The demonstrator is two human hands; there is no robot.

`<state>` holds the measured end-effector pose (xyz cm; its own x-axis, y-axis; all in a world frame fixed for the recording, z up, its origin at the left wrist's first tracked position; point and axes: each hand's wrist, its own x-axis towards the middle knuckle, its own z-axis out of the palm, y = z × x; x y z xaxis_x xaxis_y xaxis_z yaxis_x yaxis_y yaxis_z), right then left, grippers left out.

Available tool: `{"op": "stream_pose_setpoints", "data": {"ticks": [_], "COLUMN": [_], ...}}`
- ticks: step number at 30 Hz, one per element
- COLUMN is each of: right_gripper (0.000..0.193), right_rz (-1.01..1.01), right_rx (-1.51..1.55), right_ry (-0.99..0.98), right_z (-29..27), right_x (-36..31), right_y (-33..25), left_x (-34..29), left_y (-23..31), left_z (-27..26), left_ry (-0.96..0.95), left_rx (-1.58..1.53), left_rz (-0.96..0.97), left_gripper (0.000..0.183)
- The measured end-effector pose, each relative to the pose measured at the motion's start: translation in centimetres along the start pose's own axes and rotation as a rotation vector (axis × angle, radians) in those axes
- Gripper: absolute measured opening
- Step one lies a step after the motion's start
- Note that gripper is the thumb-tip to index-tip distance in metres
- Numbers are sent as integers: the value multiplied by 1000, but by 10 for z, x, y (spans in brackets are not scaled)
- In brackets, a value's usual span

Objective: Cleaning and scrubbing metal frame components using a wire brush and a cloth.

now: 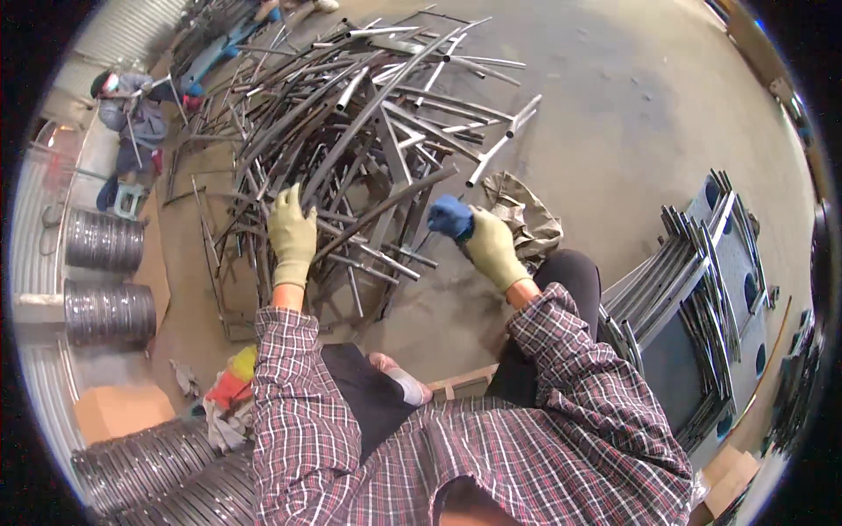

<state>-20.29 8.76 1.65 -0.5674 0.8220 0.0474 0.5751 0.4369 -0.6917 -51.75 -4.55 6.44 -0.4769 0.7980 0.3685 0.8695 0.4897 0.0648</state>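
My left hand [292,232], in a pale yellow-green glove, is at the near left edge of a heap of dark metal tube frames [386,145]. Its fingers point away from me, slightly apart, and I see nothing clearly held in them. A long tube [381,215] slants from beside that hand toward the right one. My right hand [493,250], gloved the same way, is closed round a bunched blue rag [451,216] at the near right side of the heap. The glove hides part of the rag.
A crumpled tan sack [524,215] lies beyond my right hand. Welded tube frames are stacked on a blue perforated rack [702,307] at right. Dark wire coils [110,313] and a cardboard box [123,414] stand at left. Another person [136,118] handles tubes at far left.
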Motion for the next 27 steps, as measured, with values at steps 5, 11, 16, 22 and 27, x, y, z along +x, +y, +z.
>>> {"op": "stream_pose_setpoints", "data": {"ticks": [5,11,16,22,27], "right_gripper": [26,23,35,37,27], "right_rz": [41,-32,-287,-437,-214], "right_rx": [58,164,-254,-559,-875], "right_ry": [84,221,362,439,143], "right_z": [2,-5,-16,-16,0], "right_x": [22,100,154,203,224], "right_y": [18,52,41,68,85], "left_x": [-27,-63,-60,-39,-43], "left_y": [35,64,68,68,74], "left_z": [-27,0,9,31,40], "left_ry": [88,-105,-150,-261,-375], "left_rx": [-147,-297,-264,-147,-105], "left_rz": [243,83,108,62,59], "left_gripper": [54,59,65,69,65]}}
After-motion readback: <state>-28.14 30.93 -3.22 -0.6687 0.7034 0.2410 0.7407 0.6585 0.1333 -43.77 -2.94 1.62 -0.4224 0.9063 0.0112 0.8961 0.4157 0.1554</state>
